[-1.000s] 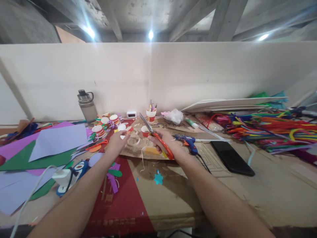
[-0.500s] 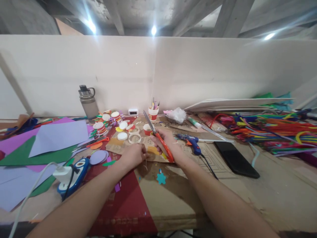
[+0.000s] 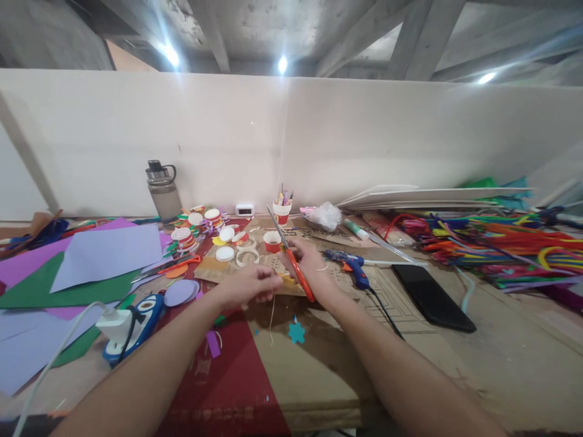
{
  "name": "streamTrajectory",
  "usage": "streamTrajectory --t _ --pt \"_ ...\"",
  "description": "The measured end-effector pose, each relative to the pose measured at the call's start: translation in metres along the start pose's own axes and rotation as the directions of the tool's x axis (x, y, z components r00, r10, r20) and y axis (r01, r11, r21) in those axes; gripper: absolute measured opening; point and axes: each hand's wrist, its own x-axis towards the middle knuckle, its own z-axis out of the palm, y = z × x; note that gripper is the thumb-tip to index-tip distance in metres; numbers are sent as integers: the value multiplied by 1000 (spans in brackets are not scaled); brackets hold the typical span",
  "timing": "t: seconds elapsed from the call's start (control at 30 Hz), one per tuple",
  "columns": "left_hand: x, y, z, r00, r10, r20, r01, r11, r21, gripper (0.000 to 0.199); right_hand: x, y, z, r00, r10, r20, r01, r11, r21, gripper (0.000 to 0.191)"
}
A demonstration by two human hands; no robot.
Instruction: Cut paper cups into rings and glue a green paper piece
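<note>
My right hand [image 3: 307,264] is closed on a pair of orange-handled scissors [image 3: 298,267], whose blades point up and away. Just left of it, my left hand [image 3: 252,283] has its fingers pinched together, and a thin pale string [image 3: 272,321] hangs below the fingertips. Something yellow shows between the two hands, too small to make out. Behind them stands a red and white paper cup [image 3: 272,241], with a pale ring [image 3: 247,257] to its left. A teal star-shaped cutout [image 3: 296,331] lies on the cardboard nearer to me.
Coloured paper sheets [image 3: 107,255], a power strip [image 3: 136,328] and a bottle [image 3: 164,191] are at left. A glue gun [image 3: 357,270], a black phone [image 3: 432,297] and many pipe cleaners [image 3: 496,237] lie at right. A pen cup [image 3: 282,212] stands behind.
My left hand has moved slightly right, closer to my right hand, and more of the string now hangs down. The scissors remain in my right hand, tilted a little more upright.
</note>
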Motion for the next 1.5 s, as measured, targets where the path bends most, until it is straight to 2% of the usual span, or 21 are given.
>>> streamTrajectory --t 0.07,0.13,0.2,0.3,0.4,0.5,0.57,0.73,0.83,0.97,1.03,1.13,1.23,1.33,1.43,1.5 --pt "8 -5 -1 977 48 -206 -93 973 -212 37 -3 -1 3 997 -75 -22 74 997 -31 25" --pt "12 -7 0 959 70 -274 -174 909 -378 42 -8 -6 6 996 -85 -33 82 994 -74 32" --pt "14 -9 4 955 77 -286 -204 872 -445 45 -14 -12 11 997 -70 -10 68 989 -130 40" --pt "16 -14 10 944 65 -324 -216 864 -455 41 -22 -19 17 989 -131 71 139 981 -135 48" --pt "19 -20 12 909 52 -414 -261 844 -469 37 -26 -19 22 968 -210 140 224 970 -93 55" --pt "24 -26 9 868 19 -497 -303 812 -498 36 -26 -18 22 958 -222 182 240 967 -82 55" --pt "25 -28 8 845 14 -534 -323 810 -490 37 -25 -19 21 965 -202 168 221 970 -100 49" --pt "22 -25 12 815 27 -579 -302 872 -384 41 -26 -27 14 990 -111 89 130 960 -250 34" --pt "19 -19 15 799 34 -601 -296 892 -343 41 -28 -28 13 982 -174 76 190 904 -383 35" --pt "18 -16 10 789 48 -612 -296 903 -311 37 -31 -29 15 963 -242 118 268 816 -512 39" --pt "19 -16 2 763 36 -645 -306 899 -312 32 -31 -29 14 951 -279 134 307 795 -524 33" --pt "19 -17 -17 716 16 -698 -342 880 -331 28 -28 -28 7 944 -318 83 320 833 -450 29" --pt "18 -18 -34 722 38 -691 -377 859 -347 28 -22 -25 1 950 -311 24 297 877 -376 34" --pt "18 -21 -44 733 56 -678 -368 871 -325 31 -16 -22 -1 960 -280 -4 263 907 -329 33" --pt "18 -25 -41 759 102 -643 -346 900 -265 34 -14 -17 2 967 -249 -59 230 945 -231 18" --pt "18 -25 -35 801 113 -588 -308 920 -243 37 -12 -13 4 979 -192 -62 177 964 -200 34"
